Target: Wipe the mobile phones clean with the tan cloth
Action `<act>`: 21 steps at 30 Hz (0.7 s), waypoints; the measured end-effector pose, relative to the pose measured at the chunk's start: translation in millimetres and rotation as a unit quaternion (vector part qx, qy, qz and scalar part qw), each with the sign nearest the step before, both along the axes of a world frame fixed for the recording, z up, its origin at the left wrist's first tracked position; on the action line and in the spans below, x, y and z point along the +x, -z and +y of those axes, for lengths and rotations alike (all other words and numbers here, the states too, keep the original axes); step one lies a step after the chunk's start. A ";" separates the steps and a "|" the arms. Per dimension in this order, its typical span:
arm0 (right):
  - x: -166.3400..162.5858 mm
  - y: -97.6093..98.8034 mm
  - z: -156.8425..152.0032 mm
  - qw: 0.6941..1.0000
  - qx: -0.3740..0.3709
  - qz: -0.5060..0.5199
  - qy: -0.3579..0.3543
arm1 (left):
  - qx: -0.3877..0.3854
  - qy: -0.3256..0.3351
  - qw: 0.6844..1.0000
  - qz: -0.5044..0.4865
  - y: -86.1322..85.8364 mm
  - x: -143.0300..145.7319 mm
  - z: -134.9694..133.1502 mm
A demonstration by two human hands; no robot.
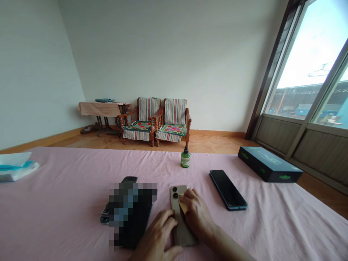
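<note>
A beige smartphone (182, 235) lies back up on the pink bedsheet, its two round camera lenses at the far end. Along its left edge rest the fingers of my left hand (159, 235), with the thumb by the near end, gripping the phone. My right hand (198, 214) is closed around a small yellowish cloth (183, 205) and presses it onto the phone's back, just below the lenses. Most of the cloth is hidden under my fingers. To the right a dark smartphone (228, 190) lies screen up.
A green pump bottle (185, 160) stands beyond the phone. At far right is a black box (268, 165); at far left, a white and blue soft pack (17, 168). Partly pixelated dark items (133, 221) lie left of my hands. Two wooden chairs (174, 112) stand by the wall.
</note>
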State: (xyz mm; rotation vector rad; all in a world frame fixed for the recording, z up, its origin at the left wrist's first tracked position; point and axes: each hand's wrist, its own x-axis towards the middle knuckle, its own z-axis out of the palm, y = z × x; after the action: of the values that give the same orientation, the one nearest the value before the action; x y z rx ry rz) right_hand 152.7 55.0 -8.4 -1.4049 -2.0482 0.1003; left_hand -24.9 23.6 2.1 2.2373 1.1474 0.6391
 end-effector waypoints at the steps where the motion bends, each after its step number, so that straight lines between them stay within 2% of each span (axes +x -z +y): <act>1: -1.5 -0.4 8.5 1.000 0.000 0.003 0.013 | 0.003 0.001 1.000 0.002 2.8 -1.4 1.6; 4: -12.1 0.8 27.0 0.999 0.006 0.014 0.035 | 0.023 0.018 1.000 -0.002 17.4 -6.0 10.5; 7: -25.4 4.5 31.8 0.999 0.014 0.013 0.029 | 0.048 0.056 0.997 0.001 40.5 -8.7 23.6; 11: -28.3 7.6 30.8 1.000 0.022 -0.001 0.003 | 0.082 0.040 0.996 -0.005 64.6 -8.2 34.0; 14: -20.4 7.4 32.2 1.000 0.025 -0.011 0.010 | 0.091 0.041 0.995 0.002 63.1 -6.5 31.0; 17: -16.7 6.0 33.1 0.999 0.024 -0.017 0.019 | 0.092 0.030 0.995 -0.006 49.3 -4.9 23.1; 21: -20.2 3.2 31.8 1.000 0.018 -0.017 -0.011 | 0.078 0.019 0.997 -0.011 34.2 -5.1 16.9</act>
State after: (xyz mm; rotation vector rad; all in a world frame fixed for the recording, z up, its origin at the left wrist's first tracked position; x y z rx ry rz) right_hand 132.5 86.8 -11.6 -1.3701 -2.0828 0.0495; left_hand -30.0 40.5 -32.1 2.3693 1.0741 0.7595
